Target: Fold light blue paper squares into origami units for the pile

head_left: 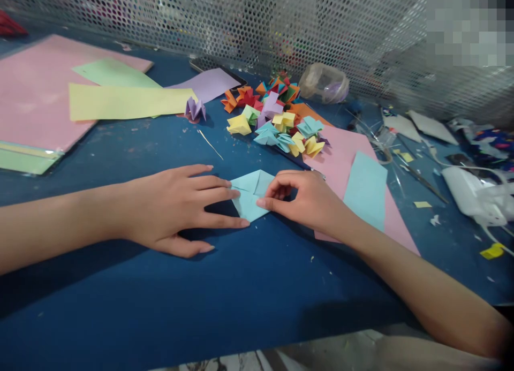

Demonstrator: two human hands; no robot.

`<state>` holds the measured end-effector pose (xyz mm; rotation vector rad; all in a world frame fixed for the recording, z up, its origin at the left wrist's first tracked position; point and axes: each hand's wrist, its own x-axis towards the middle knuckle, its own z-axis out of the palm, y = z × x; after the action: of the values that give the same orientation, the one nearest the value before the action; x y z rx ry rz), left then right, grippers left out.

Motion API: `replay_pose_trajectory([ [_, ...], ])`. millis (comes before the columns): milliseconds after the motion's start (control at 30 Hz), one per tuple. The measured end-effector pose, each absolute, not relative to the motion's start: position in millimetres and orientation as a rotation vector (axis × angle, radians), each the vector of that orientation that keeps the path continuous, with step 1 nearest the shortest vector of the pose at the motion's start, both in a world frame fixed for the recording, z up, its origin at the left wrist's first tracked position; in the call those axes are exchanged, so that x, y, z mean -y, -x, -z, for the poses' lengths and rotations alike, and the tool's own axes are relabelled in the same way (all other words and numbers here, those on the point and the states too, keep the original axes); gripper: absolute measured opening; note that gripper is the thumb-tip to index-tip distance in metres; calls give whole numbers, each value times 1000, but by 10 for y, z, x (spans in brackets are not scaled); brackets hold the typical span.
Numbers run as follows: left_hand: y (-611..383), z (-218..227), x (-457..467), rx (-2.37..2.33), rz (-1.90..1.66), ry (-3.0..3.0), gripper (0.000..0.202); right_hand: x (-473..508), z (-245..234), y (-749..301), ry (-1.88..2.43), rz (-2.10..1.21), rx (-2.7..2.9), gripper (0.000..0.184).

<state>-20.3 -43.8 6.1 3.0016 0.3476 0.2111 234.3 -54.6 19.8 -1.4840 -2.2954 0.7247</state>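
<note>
A light blue sheet of origami paper (pixel 251 197), with its corners folded in toward the middle, lies flat on the blue table (pixel 193 312). My left hand (pixel 176 210) rests palm down with fingers spread, its fingertips touching the paper's left side. On the right side of the paper, my right hand (pixel 299 197) has thumb and fingers closed at the edge, pinching or pressing a fold there. Its curled fingers hide the paper's right corner.
Behind the paper is a pile of colourful folded paper pieces (pixel 277 119). A purple folded piece (pixel 195 110), a yellow strip (pixel 128 102) and a pink pack (pixel 36 92) lie left. Rightward are a light blue strip (pixel 366 189), tweezers (pixel 425 183) and a white corded device (pixel 477 191). Perforated mesh (pixel 241 23) stands behind.
</note>
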Motion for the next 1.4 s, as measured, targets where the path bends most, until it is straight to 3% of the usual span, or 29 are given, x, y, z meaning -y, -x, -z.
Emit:
replay_pose_trajectory([
  [267, 190, -93, 528, -427, -116, -3025, 57, 545, -165, -2320, 1517, -655, 2284, 17],
  [467, 167, -62, 551, -423, -159, -2941, 63, 531, -170, -2349, 1525, -678, 2353, 25],
  [667, 162, -33, 521, -405, -130, -2890, 65, 418, -195, -2457, 1565, -410, 2536, 41],
  [833, 161, -45, 530, -404, -124, -2916, 64, 301, -263, -2621, 1566, -451, 2664, 47],
  [1000, 145, -47, 540, -400, -117, -2949, 64, 245, -339, -2757, 1604, -634, 2683, 43],
  [1167, 124, -52, 550, -364, -193, -2918, 60, 208, -403, -2789, 1310, -728, 2619, 32],
  [1400, 87, -63, 584, -379, -210, -2927, 70, 193, -417, -2824, 1188, -824, 2511, 24],
])
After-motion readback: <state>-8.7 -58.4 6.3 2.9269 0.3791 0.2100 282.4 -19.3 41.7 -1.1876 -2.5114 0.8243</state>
